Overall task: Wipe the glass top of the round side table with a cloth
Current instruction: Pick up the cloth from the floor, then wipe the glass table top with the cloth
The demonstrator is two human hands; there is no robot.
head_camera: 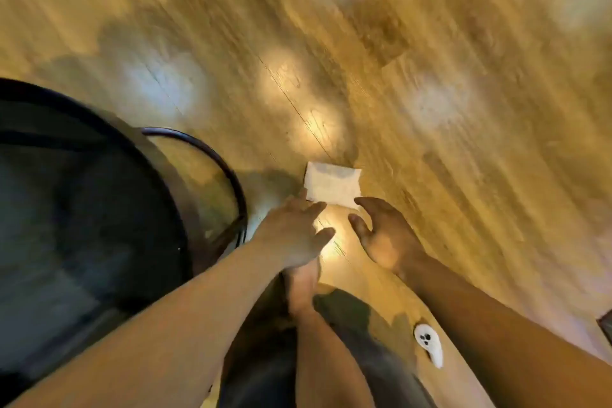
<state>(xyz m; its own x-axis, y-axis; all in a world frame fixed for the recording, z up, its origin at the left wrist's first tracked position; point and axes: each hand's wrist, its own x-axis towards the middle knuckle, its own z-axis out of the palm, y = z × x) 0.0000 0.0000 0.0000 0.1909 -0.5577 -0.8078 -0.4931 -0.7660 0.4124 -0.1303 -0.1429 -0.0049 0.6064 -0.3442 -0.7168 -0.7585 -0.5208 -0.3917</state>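
Empty, relaxed left hand (pixel 294 235) and right hand (pixel 381 237) reached for a folded white cloth (pixel 332 185) right of the dark round glass-topped side table (pixel 82 195); grasping it seemed next.

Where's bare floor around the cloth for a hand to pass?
Free: the floor beyond the cloth, and right of the right hand. A narrow strip lies between it and the left hand. Crowded: the table on the left; a foot and white object near the person.
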